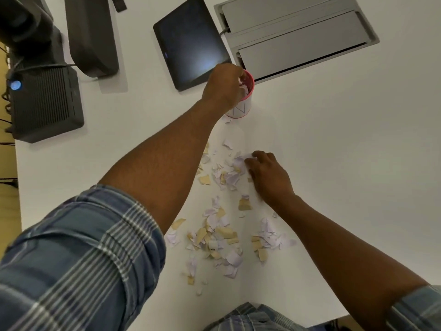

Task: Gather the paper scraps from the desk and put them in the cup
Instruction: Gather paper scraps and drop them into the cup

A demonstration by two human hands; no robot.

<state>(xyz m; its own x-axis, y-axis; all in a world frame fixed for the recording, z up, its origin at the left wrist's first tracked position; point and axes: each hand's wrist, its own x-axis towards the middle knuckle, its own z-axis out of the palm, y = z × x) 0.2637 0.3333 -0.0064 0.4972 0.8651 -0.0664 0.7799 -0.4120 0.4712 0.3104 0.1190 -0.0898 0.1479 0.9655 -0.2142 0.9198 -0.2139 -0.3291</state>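
White desk (334,144) — left hand (222,88) fingers bunched over cup (245,101), right hand (268,175) pinching paper scraps (222,237).

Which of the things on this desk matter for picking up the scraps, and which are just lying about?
For the job: scraps, cup, left hand at the cup, right hand on the scraps.
Lying about: tablet, cable hatch, black box, monitor foot.

Office gear at the far edge of the white desk (358,139)

A dark flat tablet (191,41) lies beside a grey metal cable hatch (296,34); a black ribbed box (45,103) with a blue light sits left, near a black monitor stand (93,34).
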